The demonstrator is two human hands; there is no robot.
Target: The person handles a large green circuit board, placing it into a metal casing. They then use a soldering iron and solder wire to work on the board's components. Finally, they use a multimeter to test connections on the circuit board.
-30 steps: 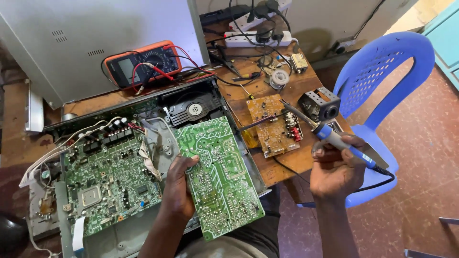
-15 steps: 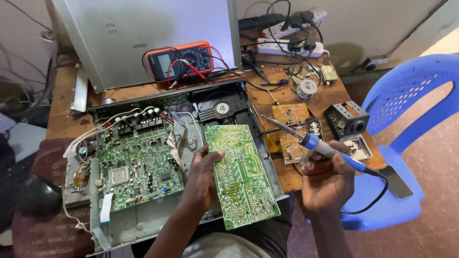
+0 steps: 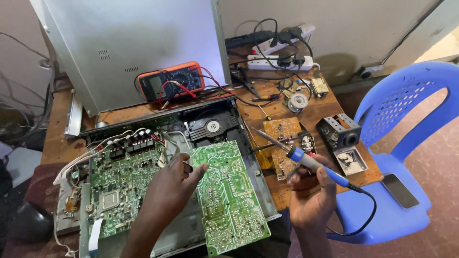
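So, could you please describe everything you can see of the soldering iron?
The soldering iron has a blue handle, a pale collar and a slim metal shaft ending in a fine tip. The right hand grips the handle, holding it tilted with the tip pointing up-left, above the edge of the opened player chassis and near a small brown circuit board. A black cord runs from its rear toward the blue plastic chair.

An orange-cased multimeter (image 3: 171,81) lies near the back edge of the wooden workbench (image 3: 311,112), leaning against a grey metal cover; its screen (image 3: 156,85) is a small grey rectangle at the left end. A dark smartphone (image 3: 399,190) lies screen-up, blank, on the blue plastic chair (image 3: 406,138) seat beside the bench's right edge.
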